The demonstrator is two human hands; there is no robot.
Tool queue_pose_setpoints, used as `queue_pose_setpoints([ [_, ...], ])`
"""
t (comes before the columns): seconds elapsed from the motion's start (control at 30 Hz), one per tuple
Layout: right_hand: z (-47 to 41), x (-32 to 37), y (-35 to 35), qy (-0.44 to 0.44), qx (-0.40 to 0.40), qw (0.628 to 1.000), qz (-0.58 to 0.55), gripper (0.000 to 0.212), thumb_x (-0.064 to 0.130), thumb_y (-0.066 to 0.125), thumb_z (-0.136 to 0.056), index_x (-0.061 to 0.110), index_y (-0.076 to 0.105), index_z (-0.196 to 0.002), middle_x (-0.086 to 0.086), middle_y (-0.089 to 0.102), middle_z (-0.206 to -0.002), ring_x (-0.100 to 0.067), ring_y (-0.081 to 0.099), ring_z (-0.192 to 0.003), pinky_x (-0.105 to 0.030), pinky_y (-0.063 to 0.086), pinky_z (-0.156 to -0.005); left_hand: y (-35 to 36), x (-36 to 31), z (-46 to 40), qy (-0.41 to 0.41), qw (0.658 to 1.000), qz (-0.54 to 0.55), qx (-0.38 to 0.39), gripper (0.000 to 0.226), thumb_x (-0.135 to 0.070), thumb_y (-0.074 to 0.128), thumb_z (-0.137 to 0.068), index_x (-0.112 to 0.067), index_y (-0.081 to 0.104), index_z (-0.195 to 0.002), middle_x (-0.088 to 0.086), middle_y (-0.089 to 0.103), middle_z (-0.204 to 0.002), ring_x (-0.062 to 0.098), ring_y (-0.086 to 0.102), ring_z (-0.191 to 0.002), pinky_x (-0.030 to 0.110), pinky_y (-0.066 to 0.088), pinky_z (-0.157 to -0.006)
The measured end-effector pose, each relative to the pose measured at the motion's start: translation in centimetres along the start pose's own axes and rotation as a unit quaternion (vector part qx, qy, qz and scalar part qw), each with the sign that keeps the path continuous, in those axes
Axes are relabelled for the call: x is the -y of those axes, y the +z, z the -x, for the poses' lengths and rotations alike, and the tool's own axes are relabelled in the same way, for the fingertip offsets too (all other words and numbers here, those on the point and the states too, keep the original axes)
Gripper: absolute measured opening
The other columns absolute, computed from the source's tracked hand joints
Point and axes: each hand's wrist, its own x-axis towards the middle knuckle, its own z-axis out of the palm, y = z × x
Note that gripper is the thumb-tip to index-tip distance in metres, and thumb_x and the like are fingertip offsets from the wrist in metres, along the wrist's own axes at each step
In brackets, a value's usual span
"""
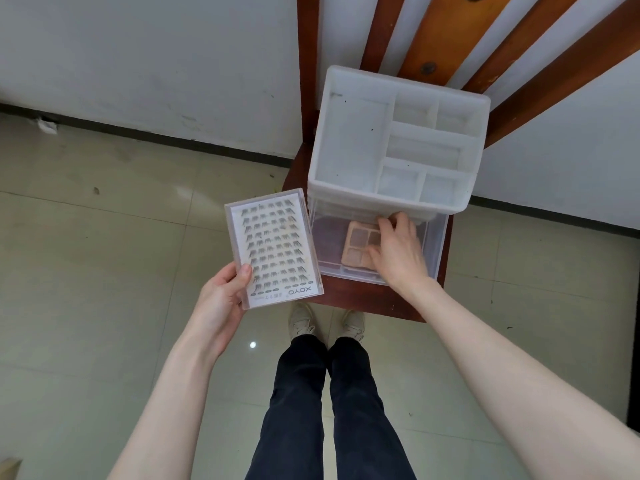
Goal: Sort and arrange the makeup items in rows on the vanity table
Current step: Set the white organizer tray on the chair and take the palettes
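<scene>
Nearest the camera, the left hand (pixel 221 299) holds a clear case of false lash clusters (pixel 273 252), thumb curled over its lower corner. Farther off, the right hand (pixel 398 247) reaches into the open drawer (pixel 434 244) of a white plastic organizer (pixel 346 150) on a wooden chair (pixel 346 296), its grip closing on a beige eyeshadow palette (pixel 360 245). With the drawer pulled far out near the seat edge, a snagged lift could tip it; the one-corner hold could let the lash case slip.
</scene>
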Motion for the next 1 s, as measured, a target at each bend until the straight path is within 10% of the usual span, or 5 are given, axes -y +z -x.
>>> queue_pose_setpoints([
  [0.33,2.9,-0.6,-3.0,0.040,-0.010,0.973,-0.228,0.013,0.019,0.058,-0.090,0.014,0.060,-0.102,0.001,0.063,-0.100,-0.018,0.056,-0.094,-0.028,0.045,-0.076,2.9,-3.3,1.6,0.031,0.998,-0.046,0.024,0.022,-0.017,0.055,-0.089,-0.016,0.062,-0.110,0.003,0.070,-0.107,0.018,0.067,-0.096,0.021,0.054,-0.067],
  [0.43,4.6,-1.0,-5.2,0.132,-0.039,0.914,-0.381,0.008,0.019,0.061,-0.089,0.020,0.056,-0.095,0.010,0.057,-0.091,-0.012,0.053,-0.090,-0.014,0.039,-0.066,4.2,-4.8,2.9,0.039,0.997,-0.058,0.027,0.025,-0.016,0.055,-0.089,-0.014,0.061,-0.113,0.003,0.070,-0.107,0.018,0.067,-0.097,0.026,0.053,-0.074],
  [0.6,7.8,-1.8,-10.5,0.213,-0.060,0.793,-0.568,0.016,0.013,0.057,-0.091,0.012,0.058,-0.107,-0.008,0.065,-0.109,-0.020,0.061,-0.100,-0.034,0.050,-0.088,8.1,-7.8,5.5,0.066,0.991,-0.089,0.071,0.025,-0.015,0.055,-0.090,-0.012,0.059,-0.114,0.004,0.070,-0.108,0.019,0.067,-0.098,0.033,0.049,-0.082],
  [1.0,20.1,-5.0,-19.5,0.248,-0.246,0.590,-0.728,0.014,0.004,0.053,-0.091,0.008,0.057,-0.103,-0.008,0.065,-0.096,-0.018,0.062,-0.086,-0.025,0.048,-0.065,19.4,-12.3,10.8,0.093,0.942,-0.214,0.241,0.021,-0.020,0.057,-0.090,-0.020,0.059,-0.111,-0.001,0.072,-0.102,0.017,0.068,-0.094,0.027,0.055,-0.068],
])
